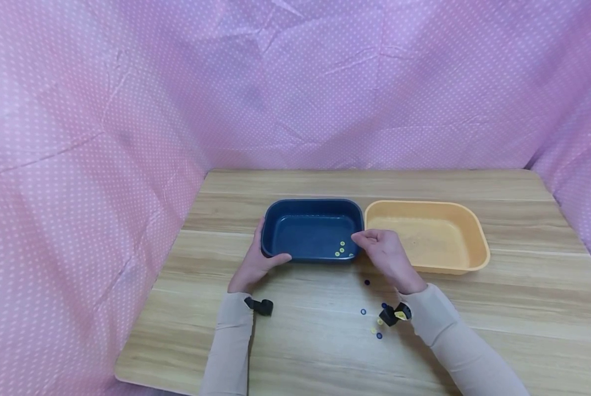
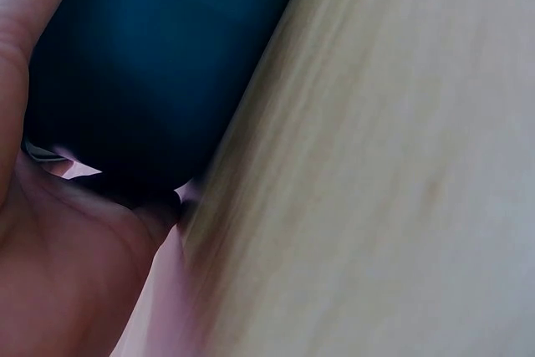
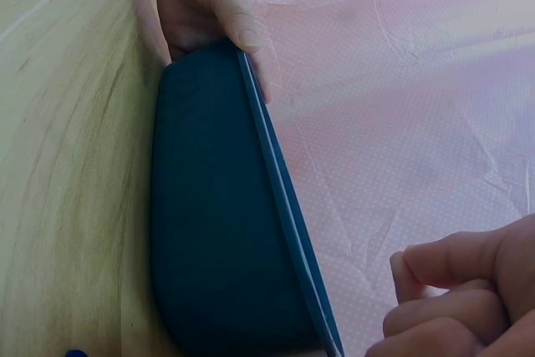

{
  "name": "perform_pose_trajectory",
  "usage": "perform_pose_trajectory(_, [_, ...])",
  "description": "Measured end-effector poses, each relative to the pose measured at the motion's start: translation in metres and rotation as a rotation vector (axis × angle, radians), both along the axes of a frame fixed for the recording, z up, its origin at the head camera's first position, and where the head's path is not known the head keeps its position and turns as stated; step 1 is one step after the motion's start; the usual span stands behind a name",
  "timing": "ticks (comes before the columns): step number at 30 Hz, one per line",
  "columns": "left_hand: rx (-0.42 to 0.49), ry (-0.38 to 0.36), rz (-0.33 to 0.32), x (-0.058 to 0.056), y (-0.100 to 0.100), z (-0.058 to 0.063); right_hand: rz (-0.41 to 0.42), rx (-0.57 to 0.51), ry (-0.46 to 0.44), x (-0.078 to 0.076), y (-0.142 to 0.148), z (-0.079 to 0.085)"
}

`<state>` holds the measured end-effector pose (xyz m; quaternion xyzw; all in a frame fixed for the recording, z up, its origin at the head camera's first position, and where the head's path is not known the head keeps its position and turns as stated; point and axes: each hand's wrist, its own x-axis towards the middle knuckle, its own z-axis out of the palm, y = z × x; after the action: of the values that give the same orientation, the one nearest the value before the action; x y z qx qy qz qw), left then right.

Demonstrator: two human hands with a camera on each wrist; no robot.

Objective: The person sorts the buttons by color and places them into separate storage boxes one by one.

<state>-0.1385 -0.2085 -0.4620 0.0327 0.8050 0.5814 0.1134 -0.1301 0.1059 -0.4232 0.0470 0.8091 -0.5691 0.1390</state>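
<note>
A dark blue plastic bin (image 1: 310, 256) stands on the table with several small yellow buttons (image 1: 342, 250) in its front right corner. My left hand (image 1: 255, 261) grips the bin's front left corner, thumb over the front rim and fingers along the left side. Over the right end of the bin is my right hand (image 1: 386, 253), thumb and index fingertips together and the other fingers curled. In the right wrist view nothing shows between those fingertips (image 3: 405, 269). The left wrist view has the bin's dark wall (image 2: 167, 64) close against the left palm.
A yellow-orange bin (image 1: 478, 247) stands right beside the blue one, partly behind the right hand. Loose dark blue buttons (image 1: 379, 335) and yellow buttons (image 1: 373, 331) lie on the wooden table (image 1: 305, 330) near the right wrist. Pink dotted cloth (image 1: 325, 110) hangs behind and at both sides.
</note>
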Motion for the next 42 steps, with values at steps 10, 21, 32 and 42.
perform_pose_trajectory(10, [-0.005, 0.008, 0.002, 0.0, -0.001, -0.001, -0.008, 0.017, -0.007, 0.001, 0.001, 0.0])
perform_pose_trajectory(21, [0.005, -0.001, 0.001, 0.0, -0.001, -0.001, -0.011, 0.021, -0.009, 0.003, 0.002, 0.001])
perform_pose_trajectory(32, [-0.004, 0.006, 0.0, 0.001, -0.001, -0.001, 0.002, 0.076, 0.001, 0.011, 0.012, 0.011])
perform_pose_trajectory(42, [0.008, 0.014, 0.016, -0.005, -0.004, -0.016, 0.062, 0.177, 0.062, 0.027, 0.027, 0.011])
